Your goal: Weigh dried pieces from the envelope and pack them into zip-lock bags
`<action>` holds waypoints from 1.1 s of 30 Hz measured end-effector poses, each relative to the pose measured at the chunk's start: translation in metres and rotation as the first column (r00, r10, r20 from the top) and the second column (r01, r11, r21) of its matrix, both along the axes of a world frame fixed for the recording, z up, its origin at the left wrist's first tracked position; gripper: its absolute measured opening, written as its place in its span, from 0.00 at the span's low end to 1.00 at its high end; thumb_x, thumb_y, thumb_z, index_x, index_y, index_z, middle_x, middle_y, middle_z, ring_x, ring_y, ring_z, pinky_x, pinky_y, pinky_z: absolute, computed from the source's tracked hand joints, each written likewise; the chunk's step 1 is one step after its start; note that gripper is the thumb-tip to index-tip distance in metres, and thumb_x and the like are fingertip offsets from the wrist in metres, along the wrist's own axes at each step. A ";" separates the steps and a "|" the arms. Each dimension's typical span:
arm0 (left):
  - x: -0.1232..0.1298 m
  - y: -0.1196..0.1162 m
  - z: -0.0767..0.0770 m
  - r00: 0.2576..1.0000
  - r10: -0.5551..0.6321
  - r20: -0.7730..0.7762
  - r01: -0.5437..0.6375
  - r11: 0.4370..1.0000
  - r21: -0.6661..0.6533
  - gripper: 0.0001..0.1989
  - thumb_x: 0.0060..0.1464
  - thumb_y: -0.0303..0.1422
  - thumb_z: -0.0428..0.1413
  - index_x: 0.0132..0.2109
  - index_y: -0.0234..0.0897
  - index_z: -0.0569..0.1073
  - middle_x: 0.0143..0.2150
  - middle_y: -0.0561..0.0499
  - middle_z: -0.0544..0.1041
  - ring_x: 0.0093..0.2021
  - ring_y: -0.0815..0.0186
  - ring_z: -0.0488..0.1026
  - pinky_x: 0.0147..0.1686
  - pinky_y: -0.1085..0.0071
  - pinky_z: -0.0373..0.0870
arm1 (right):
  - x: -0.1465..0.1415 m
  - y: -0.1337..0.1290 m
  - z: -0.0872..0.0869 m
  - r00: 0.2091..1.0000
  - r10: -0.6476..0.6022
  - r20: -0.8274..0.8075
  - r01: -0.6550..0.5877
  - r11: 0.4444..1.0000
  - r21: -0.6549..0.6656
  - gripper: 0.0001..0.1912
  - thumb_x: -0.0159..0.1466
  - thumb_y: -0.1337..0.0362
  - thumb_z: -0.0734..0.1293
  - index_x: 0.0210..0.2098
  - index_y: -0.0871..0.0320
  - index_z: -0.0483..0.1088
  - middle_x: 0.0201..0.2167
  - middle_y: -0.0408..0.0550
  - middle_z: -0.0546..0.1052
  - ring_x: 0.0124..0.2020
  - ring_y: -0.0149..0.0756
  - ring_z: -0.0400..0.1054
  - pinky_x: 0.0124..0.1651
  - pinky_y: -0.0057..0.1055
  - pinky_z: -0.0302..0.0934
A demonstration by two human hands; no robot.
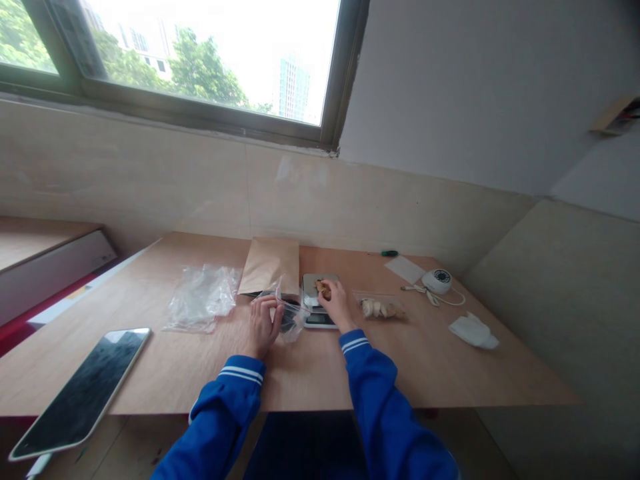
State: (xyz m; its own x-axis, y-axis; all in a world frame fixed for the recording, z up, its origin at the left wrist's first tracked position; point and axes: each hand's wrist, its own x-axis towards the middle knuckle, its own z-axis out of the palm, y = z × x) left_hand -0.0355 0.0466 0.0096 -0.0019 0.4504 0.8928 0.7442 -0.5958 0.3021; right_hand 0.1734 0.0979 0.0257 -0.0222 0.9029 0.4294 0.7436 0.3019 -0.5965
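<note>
While the right hand (336,304) pinches a brown piece (324,289) between closed fingertips at the metal plate of a small scale (321,320), the left hand (263,325) lies against a clear zip bag (291,327), its fingers bent and slightly apart; whether they grip the plastic, I cannot tell. Whether the brown piece touches the plate is hidden by the hand. Just behind the zip bag, a paper envelope (273,263) lies on the wooden table (410,377). Left of it rests a heap of clear bags (203,297), with a dark-screened tablet (83,390) overhanging the near edge. Right of the scale lies a bag of pale pieces (379,309), and farther right a white dome camera (437,281) with its cable
</note>
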 end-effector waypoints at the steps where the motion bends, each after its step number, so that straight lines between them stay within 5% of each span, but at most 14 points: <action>1: 0.000 0.000 0.000 1.000 -0.002 0.001 0.002 1.000 0.000 0.02 0.59 0.30 0.48 0.38 0.38 0.65 0.39 0.47 0.73 0.39 0.63 0.70 0.40 0.65 0.65 | 0.000 -0.001 0.000 1.000 -0.012 -0.001 0.012 1.000 0.006 0.16 0.56 0.70 0.63 0.44 0.59 0.69 0.44 0.53 0.69 0.47 0.42 0.66 0.51 0.38 0.61; 12: -0.001 0.001 -0.001 1.000 -0.004 -0.005 0.004 0.999 -0.039 0.03 0.59 0.31 0.48 0.38 0.38 0.65 0.38 0.47 0.73 0.39 0.63 0.70 0.39 0.65 0.67 | 0.000 -0.012 0.011 0.968 -0.104 -0.229 0.117 0.992 0.041 0.13 0.54 0.64 0.64 0.39 0.60 0.68 0.39 0.53 0.73 0.40 0.40 0.68 0.43 0.36 0.63; 18: 0.000 0.002 -0.001 1.000 0.002 -0.019 -0.002 1.000 -0.007 0.02 0.59 0.30 0.47 0.39 0.38 0.65 0.38 0.48 0.72 0.39 0.64 0.70 0.39 0.65 0.67 | -0.018 -0.021 0.039 0.837 0.099 -0.539 -0.129 0.991 -0.018 0.15 0.58 0.57 0.64 0.40 0.60 0.68 0.40 0.51 0.75 0.37 0.35 0.69 0.39 0.30 0.64; 24: -0.002 -0.001 -0.001 0.999 -0.035 0.005 0.035 0.997 0.066 0.03 0.58 0.28 0.48 0.40 0.38 0.64 0.39 0.48 0.71 0.39 0.64 0.70 0.39 0.66 0.68 | -0.040 -0.043 0.064 0.784 0.360 -0.505 -0.512 0.836 -0.200 0.15 0.58 0.55 0.66 0.41 0.58 0.71 0.38 0.47 0.76 0.32 0.31 0.70 0.33 0.26 0.64; 33: -0.002 -0.001 -0.005 0.992 -0.103 0.074 0.092 0.986 0.139 0.06 0.58 0.27 0.48 0.43 0.38 0.63 0.40 0.48 0.70 0.40 0.65 0.70 0.38 0.67 0.70 | -0.054 -0.053 0.079 0.900 0.272 -0.340 -0.367 0.893 -0.260 0.12 0.62 0.58 0.63 0.34 0.59 0.73 0.31 0.47 0.78 0.32 0.33 0.72 0.33 0.26 0.63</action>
